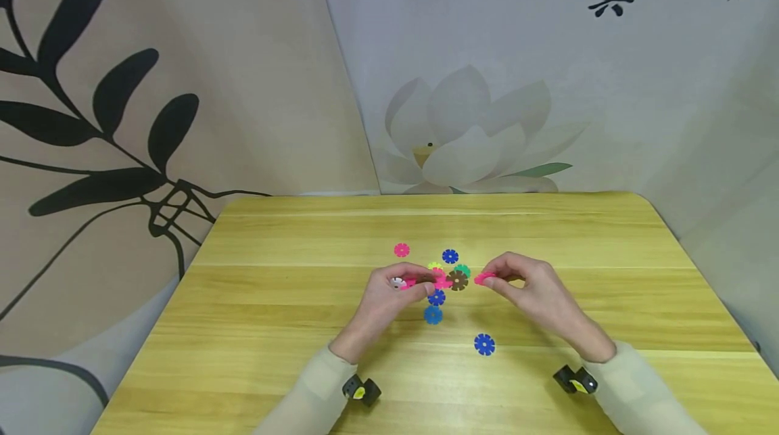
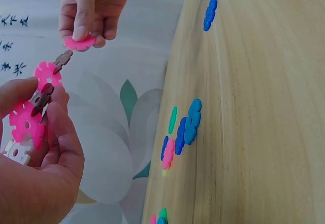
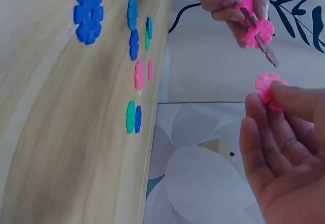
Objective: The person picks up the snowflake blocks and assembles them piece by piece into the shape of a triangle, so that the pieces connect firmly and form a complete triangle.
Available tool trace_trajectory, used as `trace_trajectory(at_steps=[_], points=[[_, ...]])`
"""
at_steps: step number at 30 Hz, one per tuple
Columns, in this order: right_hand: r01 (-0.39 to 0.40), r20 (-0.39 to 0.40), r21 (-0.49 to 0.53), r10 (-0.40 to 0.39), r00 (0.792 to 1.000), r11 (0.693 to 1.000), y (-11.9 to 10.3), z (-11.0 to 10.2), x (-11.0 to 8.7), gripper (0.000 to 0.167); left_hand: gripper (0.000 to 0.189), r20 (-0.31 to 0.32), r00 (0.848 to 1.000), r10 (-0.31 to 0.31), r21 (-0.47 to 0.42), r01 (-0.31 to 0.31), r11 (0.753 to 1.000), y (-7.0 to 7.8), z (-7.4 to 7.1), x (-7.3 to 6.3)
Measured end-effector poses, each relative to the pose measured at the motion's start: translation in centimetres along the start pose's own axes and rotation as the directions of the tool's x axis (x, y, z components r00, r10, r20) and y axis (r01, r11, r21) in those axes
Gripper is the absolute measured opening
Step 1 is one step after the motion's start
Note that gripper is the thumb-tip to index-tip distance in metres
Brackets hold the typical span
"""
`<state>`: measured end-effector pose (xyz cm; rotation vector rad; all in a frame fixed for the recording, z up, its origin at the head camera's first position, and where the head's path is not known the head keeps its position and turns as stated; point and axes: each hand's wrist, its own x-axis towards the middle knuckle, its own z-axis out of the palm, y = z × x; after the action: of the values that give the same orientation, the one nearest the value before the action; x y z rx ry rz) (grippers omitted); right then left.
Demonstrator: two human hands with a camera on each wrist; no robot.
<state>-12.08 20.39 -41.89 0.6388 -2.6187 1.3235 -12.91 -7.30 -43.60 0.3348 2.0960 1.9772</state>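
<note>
Head view: the left hand pinches a chain of white, pink and brown discs between thumb and fingers. The right hand pinches a pink disc, near the chain's brown end but apart from it. Both are held above the table, where loose discs lie grouped; a blue disc lies apart, nearer the person. Beyond stands a wall with plant designs.

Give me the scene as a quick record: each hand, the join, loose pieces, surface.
left hand: holds chain of white, pink and brown notched discs
right hand: pinches single pink disc
join: chain's brown end disc and single pink disc apart
loose: several discs, including dark blue disc nearest the person
surface: wood-grain table
</note>
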Motion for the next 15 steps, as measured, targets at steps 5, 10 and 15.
trace_trajectory(at_steps=[5, 10, 15], points=[[0.052, -0.023, 0.008, -0.052, 0.998, 0.999, -0.37, 0.25, 0.12, 0.017, 0.026, 0.003, 1.000, -0.003, 0.000, 0.003, 1.000, 0.02, 0.01, 0.02], [0.069, -0.021, 0.029, -0.069, 0.997, 0.997, -0.73, 0.36, 0.21, 0.021, 0.025, 0.002, 1.000, -0.003, 0.007, 0.003, 1.000, 0.04, 0.02, 0.03], [0.072, -0.017, 0.024, -0.071, 0.997, 0.997, -0.91, 0.50, 0.26, 0.022, 0.026, -0.002, 1.000, -0.009, -0.002, 0.009, 1.000, 0.05, 0.04, 0.05]])
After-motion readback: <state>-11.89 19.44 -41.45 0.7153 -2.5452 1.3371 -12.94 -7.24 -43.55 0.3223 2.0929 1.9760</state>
